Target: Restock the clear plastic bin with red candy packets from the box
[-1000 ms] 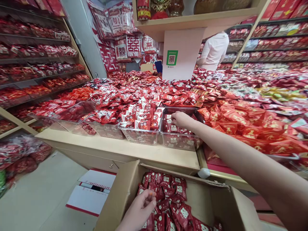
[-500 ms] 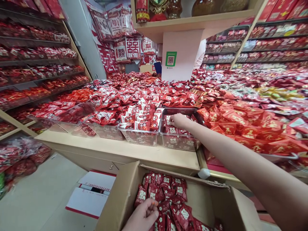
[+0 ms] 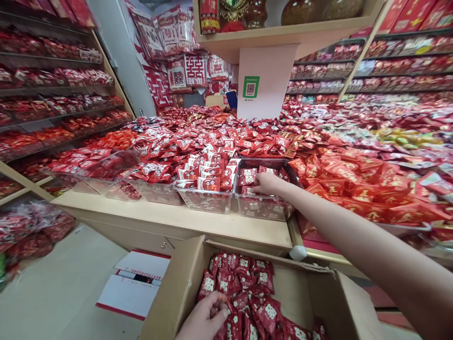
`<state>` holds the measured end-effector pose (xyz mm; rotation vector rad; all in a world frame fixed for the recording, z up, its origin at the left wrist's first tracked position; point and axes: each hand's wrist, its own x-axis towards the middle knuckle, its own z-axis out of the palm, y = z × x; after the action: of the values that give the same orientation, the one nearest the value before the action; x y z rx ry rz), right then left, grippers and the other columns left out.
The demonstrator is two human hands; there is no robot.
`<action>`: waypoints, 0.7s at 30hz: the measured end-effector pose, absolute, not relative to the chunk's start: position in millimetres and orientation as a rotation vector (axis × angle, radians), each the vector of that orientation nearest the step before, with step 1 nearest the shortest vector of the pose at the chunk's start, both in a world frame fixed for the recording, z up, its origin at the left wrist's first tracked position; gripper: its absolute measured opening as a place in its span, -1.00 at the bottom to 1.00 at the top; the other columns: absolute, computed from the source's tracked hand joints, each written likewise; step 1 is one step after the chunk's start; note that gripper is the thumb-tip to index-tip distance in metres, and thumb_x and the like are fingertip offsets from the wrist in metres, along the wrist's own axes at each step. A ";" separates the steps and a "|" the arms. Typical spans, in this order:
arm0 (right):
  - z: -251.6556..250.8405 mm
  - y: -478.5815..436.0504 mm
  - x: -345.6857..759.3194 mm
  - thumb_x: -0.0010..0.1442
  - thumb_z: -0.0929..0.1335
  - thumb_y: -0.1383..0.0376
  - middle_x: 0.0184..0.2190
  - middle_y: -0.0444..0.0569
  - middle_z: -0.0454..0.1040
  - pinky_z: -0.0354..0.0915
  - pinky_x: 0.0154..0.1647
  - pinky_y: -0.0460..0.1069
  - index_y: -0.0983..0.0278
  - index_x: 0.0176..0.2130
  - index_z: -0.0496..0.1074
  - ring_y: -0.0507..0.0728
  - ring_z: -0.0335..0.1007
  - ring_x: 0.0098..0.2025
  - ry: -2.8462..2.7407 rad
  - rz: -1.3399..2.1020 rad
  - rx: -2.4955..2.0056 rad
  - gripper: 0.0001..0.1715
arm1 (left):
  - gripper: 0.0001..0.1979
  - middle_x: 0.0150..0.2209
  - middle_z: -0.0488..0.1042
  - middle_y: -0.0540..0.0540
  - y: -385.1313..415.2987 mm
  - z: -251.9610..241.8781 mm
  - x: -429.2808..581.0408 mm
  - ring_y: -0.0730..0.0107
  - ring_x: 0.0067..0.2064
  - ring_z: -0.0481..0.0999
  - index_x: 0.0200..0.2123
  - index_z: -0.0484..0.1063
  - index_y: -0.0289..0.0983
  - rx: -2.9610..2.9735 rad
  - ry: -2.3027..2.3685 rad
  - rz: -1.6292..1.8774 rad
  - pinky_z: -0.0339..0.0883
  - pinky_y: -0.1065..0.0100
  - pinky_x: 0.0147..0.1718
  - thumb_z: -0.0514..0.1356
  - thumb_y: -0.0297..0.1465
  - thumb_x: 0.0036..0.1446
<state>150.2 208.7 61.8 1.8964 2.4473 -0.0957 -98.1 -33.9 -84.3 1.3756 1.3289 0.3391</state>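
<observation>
My right hand (image 3: 268, 183) reaches into a clear plastic bin (image 3: 264, 212) on the counter. Its fingers point down and are bent together at a small red packet (image 3: 249, 190) with white print; their tips are partly hidden. Another red packet (image 3: 247, 176) stands just left of the fingers. Lower down, my left hand (image 3: 207, 315) is inside an open cardboard box (image 3: 177, 283), loosely curled, thumb and fingers apart. It rests at the edge of a heap of matching red packets (image 3: 228, 282), and nothing shows held in it.
Left of the bin, another clear bin (image 3: 203, 200) holds rows of red and white packets. Orange-red packets (image 3: 354, 177) are piled at the right. A post with a QR code (image 3: 251, 88) rises behind. A white carton (image 3: 132, 285) lies on the floor.
My right hand has shifted slightly right and down within the bin, uncovering more of the packet on its left. My left hand has moved a little left inside the box.
</observation>
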 end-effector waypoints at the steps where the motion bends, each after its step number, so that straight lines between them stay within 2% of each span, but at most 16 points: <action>1: 60.5 208.6 147.9 -0.06 0.29 0.07 -0.37 0.09 0.46 0.18 -0.44 -0.07 0.35 -0.33 0.40 0.16 0.35 -0.32 2.449 -0.079 1.906 -0.59 | -0.76 -0.34 0.37 -0.04 -34.0 -85.5 -97.9 0.39 -0.31 0.34 -0.25 0.30 -0.30 1.376 1.329 0.342 0.21 0.40 -0.27 0.05 -0.35 -0.02; 6: 70.7 208.2 145.3 -0.02 0.27 0.16 -0.37 0.09 0.47 0.20 -0.40 -0.08 0.36 -0.33 0.43 0.15 0.37 -0.31 2.424 -0.075 1.963 -0.66 | -0.80 -0.36 0.37 -0.03 -35.0 -97.2 -101.1 0.39 -0.29 0.34 -0.29 0.30 -0.30 1.371 1.324 0.382 0.21 0.41 -0.27 0.04 -0.35 -0.01; 9: 79.5 211.7 152.9 0.00 0.23 0.32 -0.35 0.09 0.48 0.20 -0.36 -0.09 0.36 -0.35 0.45 0.14 0.37 -0.30 2.369 -0.013 2.042 -0.74 | -0.81 -0.37 0.37 -0.03 -35.6 -100.7 -102.0 0.39 -0.30 0.34 -0.31 0.30 -0.30 1.362 1.329 0.384 0.21 0.42 -0.27 0.05 -0.35 -0.01; 12: 82.9 216.7 161.6 -0.04 0.22 0.42 -0.33 0.09 0.48 0.20 -0.33 -0.09 0.36 -0.35 0.46 0.15 0.38 -0.28 2.348 0.022 2.044 -0.73 | -0.81 -0.37 0.37 -0.03 -35.5 -99.7 -100.4 0.39 -0.30 0.35 -0.31 0.30 -0.30 1.359 1.338 0.379 0.20 0.42 -0.27 0.05 -0.36 -0.02; 17: 89.5 215.4 172.8 -0.03 0.20 0.44 -0.30 0.10 0.47 0.21 -0.29 -0.09 0.36 -0.27 0.46 0.14 0.37 -0.26 2.353 0.063 2.201 -0.66 | -0.82 -0.39 0.38 0.00 -34.3 -97.1 -96.9 0.41 -0.33 0.35 -0.33 0.31 -0.28 1.371 1.361 0.363 0.20 0.45 -0.32 0.06 -0.36 -0.03; 21: 94.7 205.6 176.5 -0.06 0.22 0.49 -0.29 0.11 0.47 0.23 -0.29 -0.09 0.38 -0.28 0.47 0.15 0.38 -0.25 2.246 0.106 2.155 -0.66 | -0.84 -0.41 0.39 0.00 -33.5 -93.7 -93.3 0.40 -0.33 0.35 -0.35 0.33 -0.28 1.434 1.371 0.374 0.19 0.45 -0.32 0.05 -0.36 -0.03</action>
<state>176.5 205.6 94.7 2.1547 2.2461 0.1056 -93.3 -33.5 -93.7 1.4339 1.3712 0.3737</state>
